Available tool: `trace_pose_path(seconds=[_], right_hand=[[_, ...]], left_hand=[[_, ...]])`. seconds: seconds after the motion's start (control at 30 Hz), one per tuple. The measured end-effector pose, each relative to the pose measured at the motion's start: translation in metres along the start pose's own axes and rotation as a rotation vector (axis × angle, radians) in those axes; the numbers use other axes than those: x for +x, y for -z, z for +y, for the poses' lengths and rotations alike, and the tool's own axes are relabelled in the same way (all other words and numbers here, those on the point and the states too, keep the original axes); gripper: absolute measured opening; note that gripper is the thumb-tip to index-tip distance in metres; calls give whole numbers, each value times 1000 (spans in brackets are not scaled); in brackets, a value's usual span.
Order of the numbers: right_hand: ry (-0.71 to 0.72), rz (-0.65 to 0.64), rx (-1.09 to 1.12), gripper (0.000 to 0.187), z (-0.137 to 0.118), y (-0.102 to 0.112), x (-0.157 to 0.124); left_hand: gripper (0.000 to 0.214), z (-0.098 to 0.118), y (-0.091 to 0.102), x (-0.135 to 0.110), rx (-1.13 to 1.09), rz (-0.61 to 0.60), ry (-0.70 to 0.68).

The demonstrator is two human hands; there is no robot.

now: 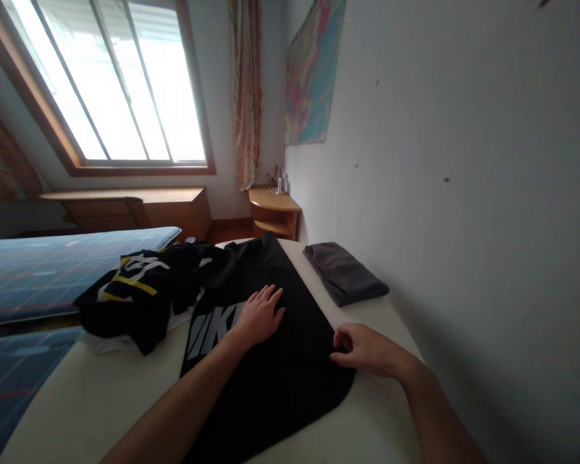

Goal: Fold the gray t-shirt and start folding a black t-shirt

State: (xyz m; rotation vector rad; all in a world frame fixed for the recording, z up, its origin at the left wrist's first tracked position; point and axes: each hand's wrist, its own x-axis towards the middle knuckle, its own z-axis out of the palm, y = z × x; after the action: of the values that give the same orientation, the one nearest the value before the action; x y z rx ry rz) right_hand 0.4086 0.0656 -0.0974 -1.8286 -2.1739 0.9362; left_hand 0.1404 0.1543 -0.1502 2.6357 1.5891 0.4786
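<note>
A black garment (270, 393) with large grey letters lies spread over the pale table, its right edge running diagonally. My left hand (260, 317) rests flat on it beside the letters, fingers stretched out. At the garment's right edge, my right hand (360, 348) has its thumb and fingers curled together on the cloth. A folded dark grey cloth (345, 272) sits beyond my right hand, near the wall. To the left, a crumpled black garment (140, 290) with yellow and white markings lies in a heap, touching the spread one.
The pale round-edged table (101, 393) stands close to the white wall (464, 161) on the right. Blue checked mattresses (53, 277) are at the left. Farther back are a wooden desk (174, 196), a small corner shelf (275, 201) and a window (125, 96).
</note>
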Motion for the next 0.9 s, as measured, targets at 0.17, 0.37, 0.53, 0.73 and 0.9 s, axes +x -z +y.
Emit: trace_pose_path(seconds=[0.17, 0.37, 0.53, 0.73, 0.9], right_hand=[[-19, -72, 30, 16, -3, -1, -1], [34, -51, 84, 29, -1, -3, 0], [-3, -98, 81, 20, -2, -1, -1], [21, -94, 128, 16, -3, -1, -4], [2, -126, 136, 31, -1, 0, -4]], left_hand=[[55, 2, -8, -14, -65, -71, -1], [55, -6, -6, -14, -76, -70, 8], [55, -9, -8, -13, -66, -59, 15], [55, -9, -6, -13, -59, -73, 18], [55, -6, -1, -13, -65, -88, 28]])
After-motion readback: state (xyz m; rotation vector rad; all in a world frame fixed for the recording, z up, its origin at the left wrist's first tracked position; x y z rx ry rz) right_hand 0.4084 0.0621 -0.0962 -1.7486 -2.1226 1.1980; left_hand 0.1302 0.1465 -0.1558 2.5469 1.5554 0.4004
